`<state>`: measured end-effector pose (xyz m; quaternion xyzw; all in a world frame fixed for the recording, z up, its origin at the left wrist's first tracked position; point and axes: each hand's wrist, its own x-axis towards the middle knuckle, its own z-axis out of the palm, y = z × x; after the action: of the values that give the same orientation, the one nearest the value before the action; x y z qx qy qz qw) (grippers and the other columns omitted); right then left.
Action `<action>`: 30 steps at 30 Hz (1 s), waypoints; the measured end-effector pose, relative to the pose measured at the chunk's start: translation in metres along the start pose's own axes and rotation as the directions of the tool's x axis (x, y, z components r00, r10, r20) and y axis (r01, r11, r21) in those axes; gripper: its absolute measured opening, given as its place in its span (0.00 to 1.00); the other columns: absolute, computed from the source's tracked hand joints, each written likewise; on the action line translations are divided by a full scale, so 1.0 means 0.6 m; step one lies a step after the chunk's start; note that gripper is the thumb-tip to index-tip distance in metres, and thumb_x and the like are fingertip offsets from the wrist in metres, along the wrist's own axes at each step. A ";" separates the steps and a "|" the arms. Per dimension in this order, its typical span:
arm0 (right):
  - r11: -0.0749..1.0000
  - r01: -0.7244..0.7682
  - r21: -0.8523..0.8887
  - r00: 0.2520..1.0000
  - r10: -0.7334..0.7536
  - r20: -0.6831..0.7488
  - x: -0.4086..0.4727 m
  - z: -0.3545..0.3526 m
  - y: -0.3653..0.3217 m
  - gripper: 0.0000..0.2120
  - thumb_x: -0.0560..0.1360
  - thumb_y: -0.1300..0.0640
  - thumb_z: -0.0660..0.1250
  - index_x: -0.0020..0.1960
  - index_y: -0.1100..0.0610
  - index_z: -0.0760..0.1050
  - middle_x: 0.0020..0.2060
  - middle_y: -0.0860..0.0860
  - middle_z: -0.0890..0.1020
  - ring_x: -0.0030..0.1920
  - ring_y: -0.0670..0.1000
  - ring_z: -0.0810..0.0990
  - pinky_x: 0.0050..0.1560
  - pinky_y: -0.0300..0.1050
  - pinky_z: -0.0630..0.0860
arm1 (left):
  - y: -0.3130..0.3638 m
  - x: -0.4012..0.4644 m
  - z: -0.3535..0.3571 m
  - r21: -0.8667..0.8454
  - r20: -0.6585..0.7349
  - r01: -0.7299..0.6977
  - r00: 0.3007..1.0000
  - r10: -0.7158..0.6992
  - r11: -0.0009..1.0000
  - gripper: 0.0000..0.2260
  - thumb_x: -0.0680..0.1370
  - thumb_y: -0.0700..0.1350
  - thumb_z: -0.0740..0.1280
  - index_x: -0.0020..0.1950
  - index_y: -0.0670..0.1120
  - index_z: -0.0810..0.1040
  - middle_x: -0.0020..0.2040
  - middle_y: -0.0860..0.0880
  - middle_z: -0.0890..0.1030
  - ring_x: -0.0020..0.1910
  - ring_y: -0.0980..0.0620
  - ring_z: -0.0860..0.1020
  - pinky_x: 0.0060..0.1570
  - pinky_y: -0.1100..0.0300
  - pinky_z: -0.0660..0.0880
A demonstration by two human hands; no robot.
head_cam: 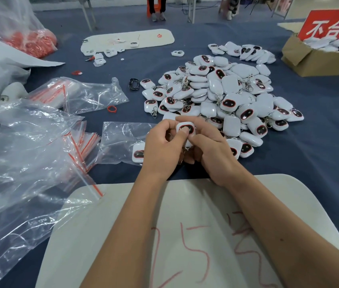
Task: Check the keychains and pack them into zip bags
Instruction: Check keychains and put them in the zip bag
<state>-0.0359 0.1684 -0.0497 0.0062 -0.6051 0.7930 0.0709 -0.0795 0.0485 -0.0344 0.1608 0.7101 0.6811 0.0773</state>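
Hands meet over the blue surface: our left hand (162, 145) and right hand (210, 148) both pinch one white rounded keychain with a dark red-rimmed face (186, 129), just beside the heap of matching keychains (224, 94) mid-surface.

One camera sits on the person's head, looking forward and down, close over the hands (185, 146) and the worktop (310, 163).

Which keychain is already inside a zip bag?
The keychain just left of the left hand, lying face up in the clear zip bag. The rest are loose or in hand.
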 end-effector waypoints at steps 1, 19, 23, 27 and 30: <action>1.000 -0.003 -0.008 1.000 0.003 -0.004 -0.001 0.001 0.000 0.20 0.77 0.61 0.58 0.67 0.56 0.76 0.44 0.54 0.83 0.36 0.49 0.80 0.32 0.41 0.73 | -0.002 0.000 0.000 -0.005 -0.003 0.003 1.000 -0.003 1.000 0.08 0.83 0.39 0.68 0.51 0.33 0.76 0.36 0.38 0.71 0.26 0.45 0.71 0.25 0.54 0.77; 0.999 -0.015 -0.028 0.999 0.014 -0.043 0.001 0.002 -0.004 0.17 0.82 0.57 0.59 0.67 0.60 0.76 0.47 0.59 0.83 0.39 0.52 0.82 0.34 0.44 0.76 | -0.004 0.011 -0.013 -0.116 0.055 0.107 0.993 -0.101 0.988 0.07 0.81 0.38 0.70 0.53 0.34 0.79 0.40 0.29 0.78 0.26 0.44 0.75 0.24 0.59 0.72; 0.988 0.017 -0.153 0.995 -0.031 -0.094 0.000 0.003 -0.004 0.13 0.88 0.61 0.55 0.65 0.63 0.76 0.45 0.63 0.82 0.37 0.55 0.81 0.34 0.45 0.75 | -0.004 0.010 -0.014 -0.136 0.083 0.113 0.991 -0.102 0.984 0.05 0.83 0.37 0.67 0.51 0.36 0.81 0.36 0.35 0.76 0.25 0.46 0.73 0.27 0.59 0.69; 0.983 0.010 -0.181 0.993 -0.031 -0.110 -0.001 0.006 -0.007 0.14 0.88 0.63 0.54 0.65 0.62 0.76 0.46 0.62 0.83 0.38 0.55 0.81 0.35 0.46 0.75 | -0.005 0.008 -0.012 -0.148 0.049 0.095 0.995 -0.089 0.984 0.06 0.82 0.35 0.66 0.54 0.34 0.81 0.35 0.36 0.76 0.26 0.45 0.72 0.26 0.58 0.70; 0.980 0.017 -0.200 0.993 -0.041 -0.111 -0.002 0.006 -0.010 0.14 0.88 0.64 0.54 0.64 0.63 0.77 0.44 0.60 0.83 0.37 0.55 0.81 0.33 0.47 0.74 | -0.005 0.009 -0.011 -0.158 0.051 0.094 0.995 -0.087 0.983 0.06 0.82 0.35 0.67 0.55 0.34 0.82 0.34 0.37 0.77 0.23 0.46 0.73 0.27 0.55 0.72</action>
<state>-0.0343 0.1664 -0.0431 -0.0378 -0.6761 0.7264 0.1175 -0.0870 0.0443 -0.0367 0.1365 0.6576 0.7282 0.1365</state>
